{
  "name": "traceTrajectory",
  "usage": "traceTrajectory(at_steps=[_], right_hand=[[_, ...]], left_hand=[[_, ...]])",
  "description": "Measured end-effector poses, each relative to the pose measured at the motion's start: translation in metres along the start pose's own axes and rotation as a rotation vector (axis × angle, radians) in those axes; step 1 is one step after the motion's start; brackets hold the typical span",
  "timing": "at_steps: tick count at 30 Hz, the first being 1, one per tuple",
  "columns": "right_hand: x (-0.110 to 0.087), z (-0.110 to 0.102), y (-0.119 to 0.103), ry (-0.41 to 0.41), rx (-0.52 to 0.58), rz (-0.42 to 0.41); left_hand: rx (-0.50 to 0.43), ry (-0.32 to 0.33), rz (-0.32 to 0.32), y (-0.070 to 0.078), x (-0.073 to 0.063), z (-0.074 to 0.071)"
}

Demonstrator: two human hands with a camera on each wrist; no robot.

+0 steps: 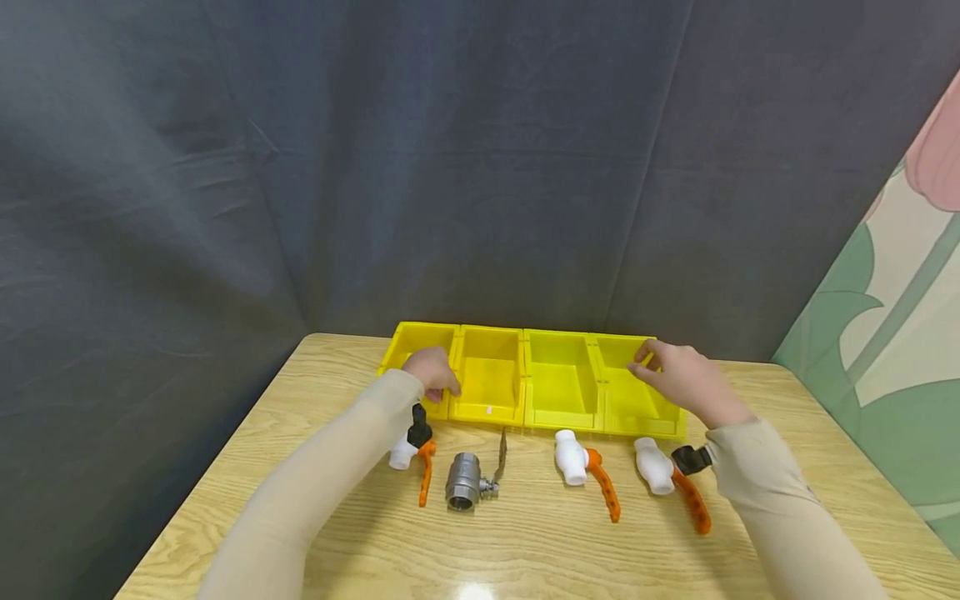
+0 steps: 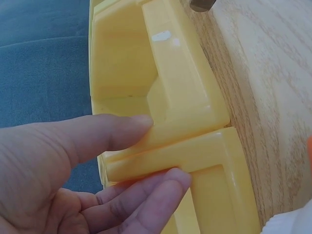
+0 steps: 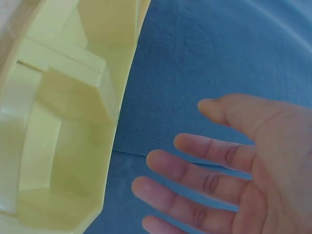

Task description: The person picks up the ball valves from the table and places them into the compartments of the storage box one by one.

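Observation:
My left hand (image 1: 433,373) is at the dividing wall between the two leftmost yellow bins (image 1: 487,411). In the left wrist view its thumb (image 2: 129,131) lies on one side of that wall and the bent fingers (image 2: 165,195) on the other, pinching it. My right hand (image 1: 686,379) is raised over the rightmost bin (image 1: 637,425), fingers spread and holding nothing. In the right wrist view, those fingers (image 3: 180,168) stay apart from the bin wall (image 3: 109,146). The inside of the leftmost bin is partly hidden by the left hand.
In front of the bins lie a white valve with an orange handle (image 1: 426,475), a metal ball valve (image 1: 463,482), and two more white valves, one in the middle (image 1: 572,458) and one at right (image 1: 655,467). A dark curtain (image 1: 480,167) hangs behind the wooden table (image 1: 525,550).

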State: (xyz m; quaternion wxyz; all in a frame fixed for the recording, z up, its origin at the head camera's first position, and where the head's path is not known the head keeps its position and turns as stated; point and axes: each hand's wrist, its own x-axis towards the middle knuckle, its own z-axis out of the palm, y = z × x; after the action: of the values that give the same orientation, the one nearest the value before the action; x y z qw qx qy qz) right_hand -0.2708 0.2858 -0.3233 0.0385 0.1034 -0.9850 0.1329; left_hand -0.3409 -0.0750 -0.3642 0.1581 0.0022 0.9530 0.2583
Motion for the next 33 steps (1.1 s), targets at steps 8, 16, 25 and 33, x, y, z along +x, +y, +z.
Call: traceTrajectory(at_steps=[8, 16, 25, 33], right_hand=[[-0.022, 0.008, 0.006, -0.077, -0.037, -0.014], [-0.043, 0.033, 0.014, -0.177, -0.031, 0.022], [-0.056, 0.045, 0.024, -0.181, -0.055, 0.049], [-0.063, 0.059, 0.028, -0.225, -0.047, 0.085]], left_hand=[[0.008, 0.003, 0.0, 0.0, -0.001, -0.001], [0.013, 0.002, -0.007, 0.001, 0.001, -0.001], [-0.003, -0.009, -0.015, 0.0, -0.002, -0.002], [-0.012, -0.005, -0.016, 0.0, -0.001, -0.001]])
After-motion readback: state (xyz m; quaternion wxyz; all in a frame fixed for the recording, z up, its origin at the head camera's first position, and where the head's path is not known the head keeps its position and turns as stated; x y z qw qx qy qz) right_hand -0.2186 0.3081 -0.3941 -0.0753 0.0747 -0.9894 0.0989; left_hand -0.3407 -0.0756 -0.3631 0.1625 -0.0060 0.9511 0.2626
